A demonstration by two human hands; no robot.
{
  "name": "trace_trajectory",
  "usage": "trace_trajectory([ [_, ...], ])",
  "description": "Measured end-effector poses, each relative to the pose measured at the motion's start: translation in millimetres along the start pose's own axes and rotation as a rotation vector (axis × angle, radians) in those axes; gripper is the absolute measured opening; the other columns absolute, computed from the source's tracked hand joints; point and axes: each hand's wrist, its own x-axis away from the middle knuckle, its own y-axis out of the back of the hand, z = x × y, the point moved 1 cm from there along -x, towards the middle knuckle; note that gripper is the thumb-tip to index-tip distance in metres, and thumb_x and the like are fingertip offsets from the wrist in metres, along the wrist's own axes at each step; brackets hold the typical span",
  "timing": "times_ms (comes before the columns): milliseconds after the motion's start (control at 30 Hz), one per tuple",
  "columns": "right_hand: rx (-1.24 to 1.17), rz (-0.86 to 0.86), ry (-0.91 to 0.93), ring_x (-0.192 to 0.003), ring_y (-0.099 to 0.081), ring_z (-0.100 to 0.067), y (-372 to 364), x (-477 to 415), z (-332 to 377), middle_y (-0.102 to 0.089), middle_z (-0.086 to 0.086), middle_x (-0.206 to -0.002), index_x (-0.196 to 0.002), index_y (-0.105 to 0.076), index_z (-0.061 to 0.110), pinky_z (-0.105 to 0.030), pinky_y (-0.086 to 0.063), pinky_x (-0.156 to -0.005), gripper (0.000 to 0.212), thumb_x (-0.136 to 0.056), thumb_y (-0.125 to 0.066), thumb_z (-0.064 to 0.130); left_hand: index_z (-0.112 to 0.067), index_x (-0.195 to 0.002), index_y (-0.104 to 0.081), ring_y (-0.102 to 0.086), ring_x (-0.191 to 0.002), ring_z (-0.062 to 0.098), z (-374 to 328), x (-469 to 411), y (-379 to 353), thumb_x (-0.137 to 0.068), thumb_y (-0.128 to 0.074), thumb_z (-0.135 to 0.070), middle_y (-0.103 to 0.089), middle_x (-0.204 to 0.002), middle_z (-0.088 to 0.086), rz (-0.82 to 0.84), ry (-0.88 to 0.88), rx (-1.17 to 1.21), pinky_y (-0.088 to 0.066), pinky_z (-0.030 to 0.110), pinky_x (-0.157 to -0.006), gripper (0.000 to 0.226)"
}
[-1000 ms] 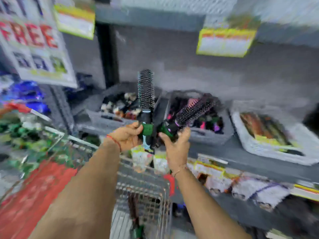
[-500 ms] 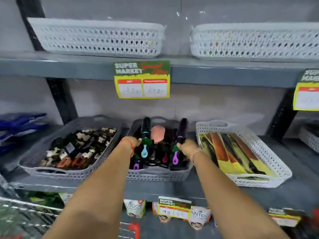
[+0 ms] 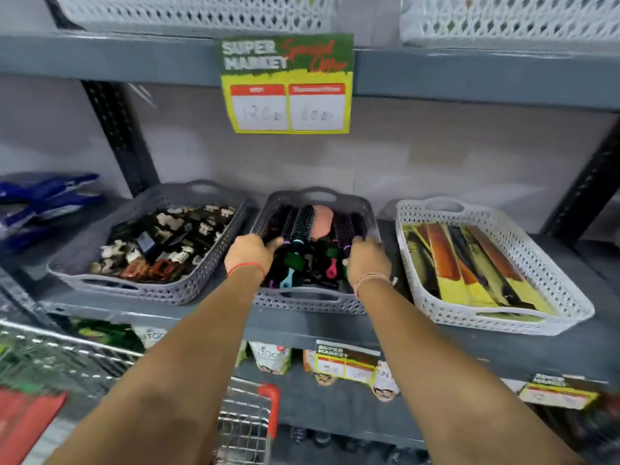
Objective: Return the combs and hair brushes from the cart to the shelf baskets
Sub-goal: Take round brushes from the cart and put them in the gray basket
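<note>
A grey basket (image 3: 312, 303) of hair brushes stands in the middle of the shelf. Both of my hands reach into it. My left hand (image 3: 250, 256) rests at the basket's left side, fingers loose, beside a black round brush with a green and teal handle (image 3: 299, 229) that lies in the basket. My right hand (image 3: 367, 263) is closed around the handle of a purple round brush (image 3: 345, 229), whose bristle head lies low among the other brushes. A white basket (image 3: 503, 325) to the right holds packaged combs (image 3: 469, 263).
A grey basket (image 3: 151, 293) of hair clips stands to the left. The wire cart (image 3: 246, 427) with a red corner is below my arms. Two white baskets (image 3: 201, 11) sit on the upper shelf, and a price sign (image 3: 285, 85) hangs from its edge.
Both hands carried the two round brushes from above the cart to the middle basket and lowered them in. The left brush now lies in the basket beside my hand.
</note>
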Motion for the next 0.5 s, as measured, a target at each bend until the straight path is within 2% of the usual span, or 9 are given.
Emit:
trace_trajectory([
  [67,-0.094,-0.105,0.039,-0.118,-0.048,-0.038,8.5,17.0,22.3,-0.047,-0.020,-0.129,-0.125,-0.044,0.003,-0.045,-0.050,-0.086,0.049,-0.091,-0.049,0.038,0.004,-0.090,-0.068,-0.065,-0.097,0.041,22.1,-0.5,25.6,-0.092,-0.042,-0.047,-0.069,-0.101,0.032,-0.055,0.003,0.390,-0.051,0.042,-0.084,0.056],
  [100,-0.220,-0.152,0.065,-0.116,-0.049,-0.038,15.0,28.7,40.0,-0.048,-0.020,-0.128,-0.126,-0.044,0.005,-0.045,-0.049,-0.085,0.054,-0.091,-0.045,0.046,0.002,-0.082,-0.068,-0.069,-0.080,0.036,37.1,-1.5,42.3,-0.094,-0.039,-0.046,-0.073,-0.086,0.027,-0.072,0.035,0.626,-0.054,0.038,-0.072,0.058],
  [167,-0.561,-0.209,0.129,-0.111,-0.055,-0.038,24.5,50.5,78.7,-0.056,-0.019,-0.123,-0.126,-0.045,0.009,-0.044,-0.048,-0.085,0.052,-0.092,-0.040,0.048,-0.002,-0.074,-0.064,-0.064,-0.044,0.016,74.3,-5.4,71.0,-0.095,-0.030,-0.048,-0.069,-0.046,0.003,-0.099,0.134,0.897,-0.050,0.023,-0.048,0.061],
  [200,-0.711,-0.191,0.186,-0.105,-0.059,-0.038,24.8,64.5,103.8,-0.063,-0.019,-0.115,-0.123,-0.047,0.010,-0.045,-0.049,-0.083,0.048,-0.092,-0.040,0.047,-0.005,-0.069,-0.060,-0.059,-0.036,0.012,99.1,-1.5,87.1,-0.095,-0.026,-0.051,-0.063,-0.035,-0.002,-0.101,0.197,0.955,-0.047,0.021,-0.044,0.063],
  [233,-0.825,-0.151,0.239,-0.096,-0.063,-0.040,22.8,81.4,128.3,-0.068,-0.019,-0.102,-0.119,-0.049,0.011,-0.046,-0.051,-0.080,0.046,-0.092,-0.039,0.047,-0.008,-0.065,-0.057,-0.057,-0.036,0.013,126.1,3.4,98.8,-0.094,-0.024,-0.053,-0.061,-0.034,-0.002,-0.112,0.255,1.004,-0.045,0.023,-0.046,0.063],
  [333,-0.987,0.089,0.338,-0.072,-0.065,-0.043,-11.1,128.3,193.4,-0.066,-0.011,-0.074,-0.110,-0.050,0.015,-0.053,-0.054,-0.071,0.041,-0.091,-0.037,0.049,-0.002,-0.073,-0.058,-0.058,-0.061,0.023,212.7,21.4,110.7,-0.093,-0.024,-0.057,-0.064,-0.074,0.014,-0.128,0.429,0.995,-0.044,0.028,-0.053,0.067],
  [400,-0.959,0.304,0.349,-0.065,-0.066,-0.037,-47.8,150.8,223.7,-0.069,-0.012,-0.084,-0.116,-0.049,0.017,-0.050,-0.056,-0.068,0.044,-0.091,-0.036,0.052,-0.006,-0.067,-0.052,-0.053,-0.051,0.022,269.1,36.8,101.6,-0.092,-0.020,-0.059,-0.060,-0.065,0.015,-0.096,0.539,0.988,-0.042,0.015,-0.038,0.067],
  [433,-0.927,0.412,0.349,-0.059,-0.066,-0.030,-65.5,159.4,231.6,-0.070,-0.015,-0.095,-0.121,-0.046,0.018,-0.041,-0.057,-0.060,0.048,-0.091,-0.035,0.053,-0.010,-0.064,-0.049,-0.050,-0.046,0.020,290.1,47.1,94.6,-0.092,-0.018,-0.061,-0.057,-0.058,0.011,-0.073,0.594,0.979,-0.037,0.010,-0.031,0.065],
  [500,-0.850,0.629,0.333,-0.049,-0.060,-0.018,-115.4,172.3,246.7,-0.065,-0.015,-0.116,-0.129,-0.041,0.018,-0.025,-0.049,-0.046,0.053,-0.092,-0.032,0.054,-0.014,-0.065,-0.047,-0.042,-0.049,0.017,335.2,66.1,76.3,-0.091,-0.016,-0.063,-0.050,-0.061,0.006,-0.045,0.716,0.954,-0.031,0.009,-0.030,0.063],
])
